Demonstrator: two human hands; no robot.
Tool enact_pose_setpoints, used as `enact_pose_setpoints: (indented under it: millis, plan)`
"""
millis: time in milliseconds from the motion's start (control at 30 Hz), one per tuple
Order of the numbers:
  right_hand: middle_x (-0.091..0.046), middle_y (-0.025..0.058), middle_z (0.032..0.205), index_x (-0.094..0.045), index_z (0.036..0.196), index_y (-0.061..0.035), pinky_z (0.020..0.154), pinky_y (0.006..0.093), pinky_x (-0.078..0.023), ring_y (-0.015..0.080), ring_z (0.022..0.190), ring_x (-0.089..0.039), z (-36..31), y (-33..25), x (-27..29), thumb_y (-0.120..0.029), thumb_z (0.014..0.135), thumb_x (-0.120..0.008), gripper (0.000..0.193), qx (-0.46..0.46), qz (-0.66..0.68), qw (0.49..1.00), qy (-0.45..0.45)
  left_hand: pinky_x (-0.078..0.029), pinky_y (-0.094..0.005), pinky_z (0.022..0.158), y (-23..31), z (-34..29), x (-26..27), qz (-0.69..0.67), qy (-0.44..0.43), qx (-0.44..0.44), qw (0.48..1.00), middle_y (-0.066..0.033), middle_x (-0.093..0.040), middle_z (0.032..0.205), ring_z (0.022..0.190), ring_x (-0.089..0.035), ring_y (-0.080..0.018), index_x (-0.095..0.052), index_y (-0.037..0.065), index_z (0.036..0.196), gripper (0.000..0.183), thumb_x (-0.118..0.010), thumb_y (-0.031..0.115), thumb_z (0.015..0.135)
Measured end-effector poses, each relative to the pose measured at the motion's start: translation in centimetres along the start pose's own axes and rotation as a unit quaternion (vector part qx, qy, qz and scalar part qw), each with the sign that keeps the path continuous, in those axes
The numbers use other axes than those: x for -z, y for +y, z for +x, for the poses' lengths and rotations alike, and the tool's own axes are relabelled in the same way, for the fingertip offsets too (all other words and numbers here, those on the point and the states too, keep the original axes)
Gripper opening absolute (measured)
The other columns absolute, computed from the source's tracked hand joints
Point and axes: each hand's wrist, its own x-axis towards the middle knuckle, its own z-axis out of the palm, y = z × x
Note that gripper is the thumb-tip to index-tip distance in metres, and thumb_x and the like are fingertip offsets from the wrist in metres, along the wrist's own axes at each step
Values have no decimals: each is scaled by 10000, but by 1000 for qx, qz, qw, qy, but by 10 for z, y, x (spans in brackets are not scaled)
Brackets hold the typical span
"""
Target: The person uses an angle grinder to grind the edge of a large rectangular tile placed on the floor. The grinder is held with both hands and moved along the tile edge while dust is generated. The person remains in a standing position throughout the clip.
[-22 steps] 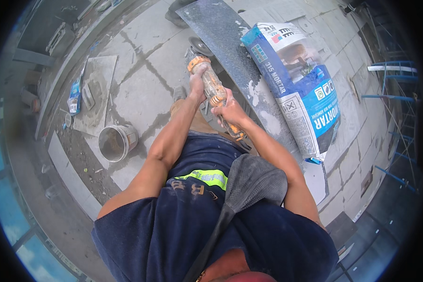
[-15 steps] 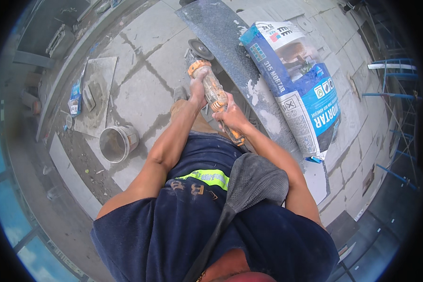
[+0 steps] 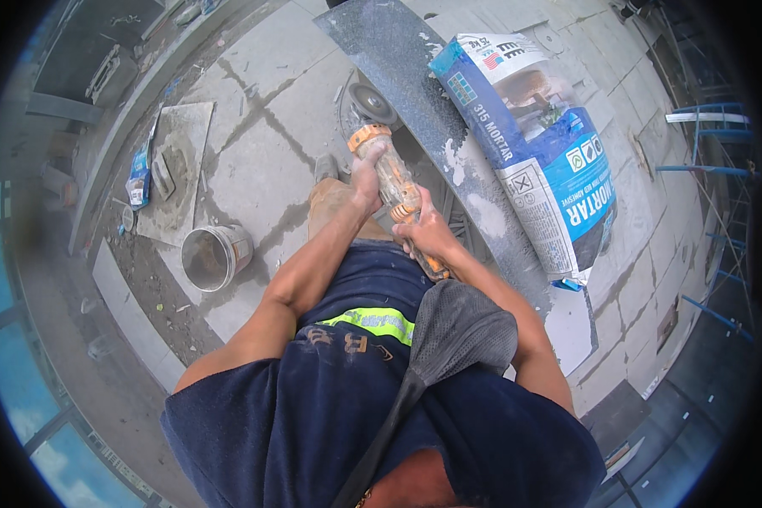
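An orange, dust-covered angle grinder (image 3: 391, 179) is held in both my hands in front of my waist. My left hand (image 3: 367, 173) is wrapped round its body close to the orange head. Further back, my right hand (image 3: 427, 227) grips the rear handle. The round grey disc (image 3: 372, 103) at the far end is beside the left edge of a long dark slab (image 3: 432, 102); whether it touches the slab I cannot tell. Past the slab, on the right, lies a blue and white mortar bag (image 3: 529, 161).
A dirty bucket (image 3: 215, 257) stands to the left. Beyond it, a trowel (image 3: 178, 173) rests on a mortar-smeared board (image 3: 196, 127) beside a small blue bag (image 3: 139, 179). Blue metal scaffolding (image 3: 707, 169) is at the far right. Grey paving slabs (image 3: 267, 85) cover the ground.
The grinder and both my hands have shifted slightly right and toward me. Its disc has turned, showing more of its flat face. My grip is unchanged.
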Motion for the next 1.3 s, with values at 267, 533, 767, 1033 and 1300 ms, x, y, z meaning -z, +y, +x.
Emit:
enact_pose_setpoints:
  millis: [267, 533, 767, 1033, 1300]
  plan:
    - [-679, 180, 1042, -124, 1611, -99, 435, 319, -526, 171, 539, -635, -12, 2, 2, -20, 876, -719, 949, -15, -12, 1000, -4, -644, -466, 646, -2, -19, -8, -22, -10, -17, 1000, -149, -612, 1033, 788, -700, -285, -417, 70, 1351, 535, -693, 255, 932]
    - [-693, 155, 971, -146, 1611, -116, 432, 309, -517, 159, 544, -636, -15, 8, 3, -15, 872, -707, 934, -18, -4, 1000, 0, -650, -496, 660, -15, -10, 1, -23, -26, -31, 999, -169, -603, 1052, 797, -703, -311, -395, 75, 1351, 530, -681, 268, 948]
    - [-701, 165, 992, -122, 1614, -92, 446, 306, -521, 164, 547, -639, -20, 9, 7, -17, 869, -703, 948, -19, 0, 1000, -6, -638, -437, 651, -11, -24, -10, -36, -6, -19, 999, -123, -612, 1012, 777, -691, -261, -416, 90, 1361, 533, -694, 201, 921]
    - [-691, 157, 986, -143, 1605, -69, 464, 313, -527, 167, 561, -645, -15, 20, 9, -16, 863, -702, 930, 10, -2, 1000, -2, -637, -443, 640, -5, -27, -14, -21, -13, -17, 1000, -128, -622, 996, 760, -702, -266, -436, 69, 1338, 524, -703, 226, 915]
    - [-684, 164, 982, -185, 1583, -64, 466, 318, -518, 174, 557, -643, 9, 0, 3, -11, 849, -701, 899, 25, 18, 1000, -4, -642, -491, 677, 6, 1, -7, -5, 0, -21, 1000, -168, -642, 986, 784, -707, -311, -477, 50, 1287, 449, -658, 287, 951]
